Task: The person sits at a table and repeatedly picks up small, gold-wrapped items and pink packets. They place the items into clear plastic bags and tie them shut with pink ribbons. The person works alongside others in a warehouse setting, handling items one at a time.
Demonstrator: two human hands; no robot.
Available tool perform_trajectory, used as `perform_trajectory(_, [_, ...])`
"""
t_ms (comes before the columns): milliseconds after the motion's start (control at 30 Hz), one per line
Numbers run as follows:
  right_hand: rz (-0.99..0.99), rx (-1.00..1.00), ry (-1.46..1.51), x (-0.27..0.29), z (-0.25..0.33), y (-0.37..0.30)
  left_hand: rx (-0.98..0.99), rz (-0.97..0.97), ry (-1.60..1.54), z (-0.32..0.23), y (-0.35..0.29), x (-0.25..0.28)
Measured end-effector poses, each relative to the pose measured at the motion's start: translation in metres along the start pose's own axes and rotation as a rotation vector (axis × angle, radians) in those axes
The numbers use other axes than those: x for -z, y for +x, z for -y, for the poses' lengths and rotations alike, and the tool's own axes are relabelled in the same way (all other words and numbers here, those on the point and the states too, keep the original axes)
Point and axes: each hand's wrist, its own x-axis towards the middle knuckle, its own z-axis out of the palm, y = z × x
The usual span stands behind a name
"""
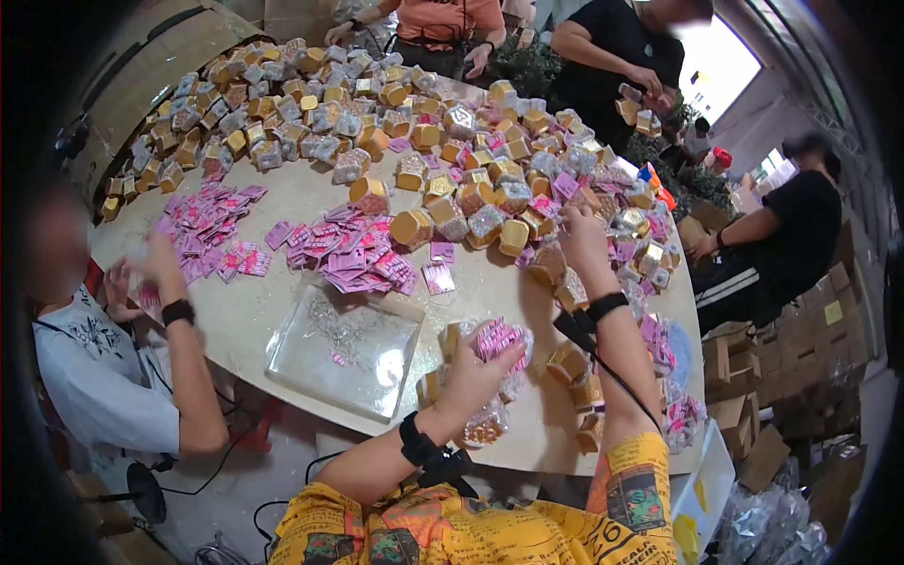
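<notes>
My left hand is closed around a stack of small pink printed cards, near the table's front edge. Beside and below that hand sit several gold-and-glitter faceted containers, one of them a clear-wrapped container. My right hand reaches forward into the right part of a big heap of such containers. Its fingers are bent and drawn together among gold pieces and pink cards; what they hold, if anything, is too small to make out. Loose pink cards lie piled left of the heap.
A shallow clear tray holding thin wire-like bits stands left of my left hand. On the left, a person in a white shirt works at the same table. Others stand at the far side and right. Cardboard boxes are stacked to the right.
</notes>
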Motion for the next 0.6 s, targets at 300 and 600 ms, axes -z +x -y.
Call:
perform_trajectory(300, [-0.215, -0.014, 0.142, -0.024, -0.031, 0.046, 0.021, 0.103, -0.023, 0.000, 0.008, 0.005])
perform_trajectory(600, [-0.040, 0.185, 0.535, 0.189, 0.025, 0.000, -0.210, 0.129, 0.205, 0.017, 0.013, 0.010])
